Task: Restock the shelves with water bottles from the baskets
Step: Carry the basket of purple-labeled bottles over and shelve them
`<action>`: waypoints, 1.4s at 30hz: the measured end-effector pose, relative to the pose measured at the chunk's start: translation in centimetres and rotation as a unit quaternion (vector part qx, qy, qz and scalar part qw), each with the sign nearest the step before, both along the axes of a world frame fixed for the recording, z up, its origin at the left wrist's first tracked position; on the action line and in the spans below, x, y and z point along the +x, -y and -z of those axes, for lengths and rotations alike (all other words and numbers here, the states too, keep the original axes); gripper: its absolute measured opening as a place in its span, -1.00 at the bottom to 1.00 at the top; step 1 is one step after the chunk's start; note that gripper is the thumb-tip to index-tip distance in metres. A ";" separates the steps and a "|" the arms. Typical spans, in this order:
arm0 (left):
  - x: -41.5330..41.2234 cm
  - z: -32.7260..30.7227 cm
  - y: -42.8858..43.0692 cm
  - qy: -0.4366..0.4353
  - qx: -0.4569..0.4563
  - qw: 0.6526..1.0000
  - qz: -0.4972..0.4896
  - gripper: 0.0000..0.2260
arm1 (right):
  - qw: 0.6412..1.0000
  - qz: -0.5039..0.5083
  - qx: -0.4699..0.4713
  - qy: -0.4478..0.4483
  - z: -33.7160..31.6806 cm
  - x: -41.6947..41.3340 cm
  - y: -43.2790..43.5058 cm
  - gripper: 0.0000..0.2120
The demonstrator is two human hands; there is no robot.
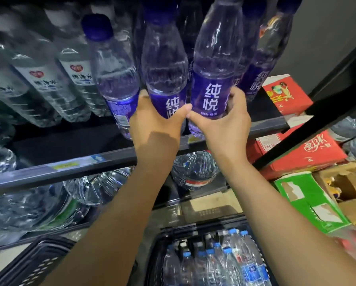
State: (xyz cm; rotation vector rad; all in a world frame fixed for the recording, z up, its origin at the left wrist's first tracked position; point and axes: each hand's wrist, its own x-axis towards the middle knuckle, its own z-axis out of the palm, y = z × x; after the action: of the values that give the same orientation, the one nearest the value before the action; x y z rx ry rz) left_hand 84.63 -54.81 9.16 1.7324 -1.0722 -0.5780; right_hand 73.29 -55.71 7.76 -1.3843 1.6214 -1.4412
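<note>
Held one purple-labelled bottle in the left hand, thumb laid across the front of the label, fingers curled out of sight behind it. Gripped a second purple bottle in the right hand, thumb low on the label, fingers wrapped round the far side. Had both bottles upright and side by side, thumb tips meeting or nearly so between them, with the second bottle's base at the front lip of the shelf. Saw a third purple bottle just left of the left hand, leaning, blue cap up. Found white-labelled bottles further left of that hand, in rows on the same shelf. Made out more purple bottles beyond the fingers of both hands. Below the wrists, on the lower shelf, saw large clear water jugs. Under the right forearm, saw a dark basket packed with blue-capped bottles; under the left forearm, a second dark basket. Right of the right hand, noted stacked red cartons and, lower, a green carton.
</note>
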 end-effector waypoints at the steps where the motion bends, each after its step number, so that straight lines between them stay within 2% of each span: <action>1: -0.1 0.3 0.0 -0.018 -0.004 1.000 -0.006 -0.41 | 1.000 -0.002 -0.002 0.000 0.1 0.0 0.2 -0.35; 5: -0.1 0.8 -0.1 -0.038 -0.025 0.999 -0.010 -0.45 | 1.000 -0.014 -0.017 -0.013 0.5 -0.1 0.9 -0.35; 14: 0.0 2.5 -1.0 0.034 -0.050 0.998 -0.001 -0.45 | 0.998 -0.026 0.030 -0.039 3.1 -0.7 1.2 -0.35; 18: 0.3 3.0 -0.9 0.079 -0.028 0.996 0.009 -0.43 | 0.996 -0.033 0.044 -0.068 2.8 -0.2 1.4 -0.42; 24: 0.6 2.8 -0.6 0.126 0.023 0.992 0.011 -0.38 | 0.994 -0.032 0.074 -0.074 2.6 0.3 1.2 -0.32; 26: 0.9 2.5 -0.7 0.136 0.028 0.990 0.014 -0.36 | 0.992 -0.036 0.082 -0.088 2.5 0.2 1.4 -0.40; 32: 1.4 2.7 -0.6 0.130 0.037 0.991 0.009 -0.34 | 0.983 -0.033 0.105 -0.149 1.9 0.3 1.7 -0.41; 38: 0.4 2.3 -0.3 0.056 0.025 0.998 0.027 -0.44 | 0.963 -0.052 0.152 -0.216 0.0 -0.1 2.6 -0.21; 42: -0.3 2.3 -0.2 0.027 0.013 0.999 0.014 -0.48 | 0.964 -0.050 0.167 -0.201 0.1 0.5 2.3 -0.33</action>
State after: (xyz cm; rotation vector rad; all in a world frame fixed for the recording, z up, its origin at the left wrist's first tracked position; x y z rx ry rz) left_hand 84.36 -54.61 6.86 1.7666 -1.1329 -0.5680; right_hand 73.82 -58.05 7.62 -1.5956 1.9038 -0.8105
